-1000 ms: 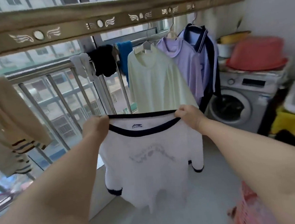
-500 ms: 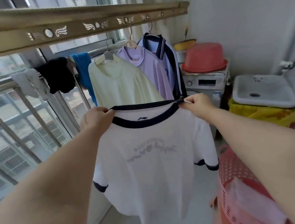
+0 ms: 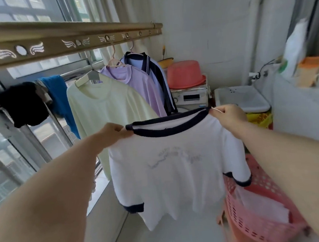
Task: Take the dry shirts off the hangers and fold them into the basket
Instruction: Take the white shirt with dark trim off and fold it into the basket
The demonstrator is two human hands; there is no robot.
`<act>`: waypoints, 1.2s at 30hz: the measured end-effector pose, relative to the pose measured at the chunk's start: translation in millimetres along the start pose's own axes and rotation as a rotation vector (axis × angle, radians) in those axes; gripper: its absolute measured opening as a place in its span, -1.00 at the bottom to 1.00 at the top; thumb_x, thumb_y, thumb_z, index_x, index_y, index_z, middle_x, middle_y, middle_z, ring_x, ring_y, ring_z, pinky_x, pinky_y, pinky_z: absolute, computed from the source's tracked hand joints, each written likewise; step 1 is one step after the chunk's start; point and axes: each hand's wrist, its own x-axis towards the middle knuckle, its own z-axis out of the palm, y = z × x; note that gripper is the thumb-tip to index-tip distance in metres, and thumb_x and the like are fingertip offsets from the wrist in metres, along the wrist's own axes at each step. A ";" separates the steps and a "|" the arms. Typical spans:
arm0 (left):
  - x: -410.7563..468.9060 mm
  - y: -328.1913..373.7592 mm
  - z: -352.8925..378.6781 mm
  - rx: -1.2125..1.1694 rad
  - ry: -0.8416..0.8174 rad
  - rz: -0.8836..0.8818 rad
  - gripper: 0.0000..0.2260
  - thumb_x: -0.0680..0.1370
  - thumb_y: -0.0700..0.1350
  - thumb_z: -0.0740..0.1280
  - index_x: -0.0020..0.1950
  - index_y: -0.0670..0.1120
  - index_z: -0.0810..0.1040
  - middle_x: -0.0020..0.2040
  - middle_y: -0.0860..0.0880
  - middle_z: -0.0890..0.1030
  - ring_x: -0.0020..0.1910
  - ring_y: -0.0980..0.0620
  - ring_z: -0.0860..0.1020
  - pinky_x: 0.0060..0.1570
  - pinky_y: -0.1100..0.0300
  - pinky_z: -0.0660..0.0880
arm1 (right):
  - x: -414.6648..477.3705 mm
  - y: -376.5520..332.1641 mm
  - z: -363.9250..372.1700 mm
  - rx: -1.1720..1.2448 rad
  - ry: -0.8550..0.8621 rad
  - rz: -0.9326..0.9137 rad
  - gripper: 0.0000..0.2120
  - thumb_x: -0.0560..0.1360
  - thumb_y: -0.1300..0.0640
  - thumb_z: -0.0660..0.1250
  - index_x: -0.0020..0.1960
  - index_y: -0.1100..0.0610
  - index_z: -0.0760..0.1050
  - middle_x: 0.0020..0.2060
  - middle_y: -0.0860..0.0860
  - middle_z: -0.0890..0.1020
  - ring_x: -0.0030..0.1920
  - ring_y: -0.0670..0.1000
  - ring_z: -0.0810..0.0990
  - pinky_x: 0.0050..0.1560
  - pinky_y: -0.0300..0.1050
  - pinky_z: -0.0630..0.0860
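Now both arms are out in front of me. My left hand (image 3: 112, 133) pinches the left end of the collar of the white shirt (image 3: 170, 173), fingers closed on the dark navy trim. My right hand (image 3: 228, 115) pinches the right end of the same collar, also closed on the fabric. Shirt hangs free between the two, off any hanger, spread flat and facing me; faint grey print across the chest, too blurred to read. Navy cuffs on both short sleeves. Its hem hangs above the floor (image 3: 164, 239).

Pink basket (image 3: 258, 225) sits low on the near right, just beside the shirt's right sleeve. Something pale and folded lies inside it; I cannot tell what.

Farther off on the left, the drying rail (image 3: 68, 44) runs across the top, with punched wing shapes. Three garments hang from it on hangers: pale yellow shirt (image 3: 104, 108) nearest, lilac shirt (image 3: 140, 84) behind it, then a light blue shirt with a navy striped collar (image 3: 148, 64) farthest. All three overlap one another.

Over the window railing to the far left: a black cloth (image 3: 23, 104) and a blue cloth (image 3: 59, 98), draped side by side.

Far right of the hanging shirts, a red basin (image 3: 184, 74) sits upside down on the washing machine (image 3: 190, 97). A white sink (image 3: 239, 99) stands to its right, behind my right hand.
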 end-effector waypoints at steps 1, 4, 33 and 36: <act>2.4 2.2 2.5 -0.082 0.014 0.040 -0.60 0.24 0.17 0.45 -0.12 -0.06 0.49 -0.21 -0.09 0.42 -0.22 0.00 0.37 -0.23 0.17 0.25 | -1.0 0.1 -0.5 0.041 0.020 0.015 -0.71 0.55 -0.09 0.27 -0.10 0.10 0.63 -0.36 0.04 0.52 -0.25 0.11 0.47 -0.28 -0.10 0.30; 8.2 8.7 2.7 -0.355 -0.032 0.112 -0.74 0.43 0.00 0.47 -0.02 -0.16 0.60 -0.16 -0.15 0.54 -0.17 -0.06 0.48 -0.20 0.14 0.37 | -2.3 3.0 -5.4 0.156 0.066 0.065 -0.75 0.56 -0.09 0.27 0.00 0.04 0.62 -0.21 0.01 0.60 -0.10 0.12 0.56 -0.13 -0.08 0.42; -9.4 116.0 101.8 -0.597 -0.426 0.154 -0.61 0.65 0.14 0.03 0.15 -0.09 0.50 -0.05 -0.16 0.60 -0.24 -0.07 0.63 -0.25 0.07 0.60 | -26.7 -62.4 11.7 0.300 -0.491 0.217 -0.49 0.27 -0.19 0.54 0.08 0.10 0.60 0.02 0.13 0.67 0.05 0.16 0.63 0.15 0.15 0.55; -10.6 112.0 98.1 -0.529 -0.411 0.237 -0.76 0.66 -0.01 0.13 0.20 -0.05 0.50 -0.05 -0.12 0.62 -0.23 -0.05 0.66 -0.30 0.11 0.59 | -25.5 -64.7 6.9 0.255 -0.470 0.221 -0.75 0.35 0.27 0.36 0.02 0.16 0.58 0.01 0.24 0.65 -0.02 0.22 0.63 0.11 0.20 0.56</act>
